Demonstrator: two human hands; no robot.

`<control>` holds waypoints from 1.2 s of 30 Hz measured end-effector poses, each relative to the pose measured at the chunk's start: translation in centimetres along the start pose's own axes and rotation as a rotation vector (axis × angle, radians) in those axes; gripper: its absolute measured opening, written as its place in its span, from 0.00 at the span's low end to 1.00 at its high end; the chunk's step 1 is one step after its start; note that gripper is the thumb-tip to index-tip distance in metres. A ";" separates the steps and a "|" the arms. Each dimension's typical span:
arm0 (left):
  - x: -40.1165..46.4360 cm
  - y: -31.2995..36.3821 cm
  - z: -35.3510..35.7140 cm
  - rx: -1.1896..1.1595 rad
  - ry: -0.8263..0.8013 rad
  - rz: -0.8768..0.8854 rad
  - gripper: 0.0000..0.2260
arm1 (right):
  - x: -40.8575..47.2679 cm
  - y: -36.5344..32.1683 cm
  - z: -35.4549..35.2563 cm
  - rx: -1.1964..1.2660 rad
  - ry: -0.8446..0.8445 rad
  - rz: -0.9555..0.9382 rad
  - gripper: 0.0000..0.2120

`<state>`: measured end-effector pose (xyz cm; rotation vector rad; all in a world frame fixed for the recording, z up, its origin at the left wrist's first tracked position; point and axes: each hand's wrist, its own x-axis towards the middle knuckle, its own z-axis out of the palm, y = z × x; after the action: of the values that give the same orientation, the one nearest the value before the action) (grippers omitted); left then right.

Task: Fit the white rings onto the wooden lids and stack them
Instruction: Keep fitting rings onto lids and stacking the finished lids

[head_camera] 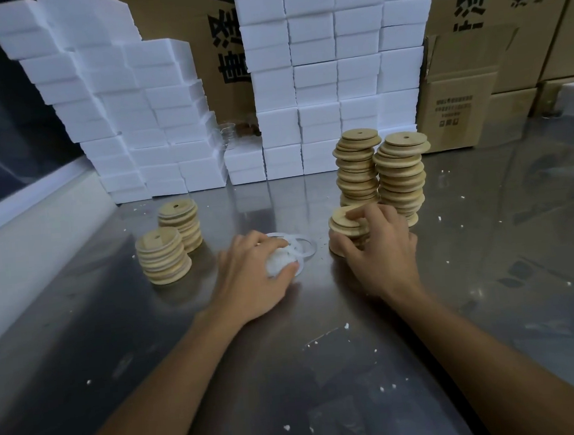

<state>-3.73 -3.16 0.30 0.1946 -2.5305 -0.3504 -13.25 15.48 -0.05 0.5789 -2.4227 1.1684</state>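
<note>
My left hand (pixel 252 275) curls round a bunch of white rings (pixel 280 262) on the steel table; a few loose rings (pixel 303 247) lie just beyond its fingers. My right hand (pixel 380 244) grips the top wooden lids of a short stack (pixel 343 225) at centre right. Behind that stack rise two tall stacks of wooden lids (pixel 401 177), each lid with a small centre hole. Two shorter stacks of lids (pixel 163 256) stand at the left; white edges show between their lids.
White foam blocks (pixel 175 123) are piled in a wall along the back of the table (pixel 291 371), with cardboard boxes (pixel 459 107) behind and to the right. Small white crumbs are scattered over the steel surface.
</note>
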 end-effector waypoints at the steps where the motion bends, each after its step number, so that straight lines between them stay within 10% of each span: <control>1: 0.2 0.4 0.4 0.051 -0.034 0.013 0.17 | 0.0 0.0 -0.1 -0.001 0.006 0.000 0.16; 13: 2.1 3.4 1.9 0.288 -0.066 0.016 0.11 | -0.3 -1.3 -1.0 0.310 0.145 -0.230 0.07; 23: 0.2 3.6 0.3 0.008 0.385 0.150 0.02 | -0.9 -2.0 -0.6 0.533 0.099 -0.198 0.15; 36: -0.6 0.5 -1.2 -1.219 0.478 -0.720 0.07 | -1.3 -2.4 -0.4 0.547 0.085 -0.174 0.06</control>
<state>-2.63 -2.82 1.11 0.5865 -1.3479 -1.7567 -10.85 14.65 1.05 0.8564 -1.9251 1.7422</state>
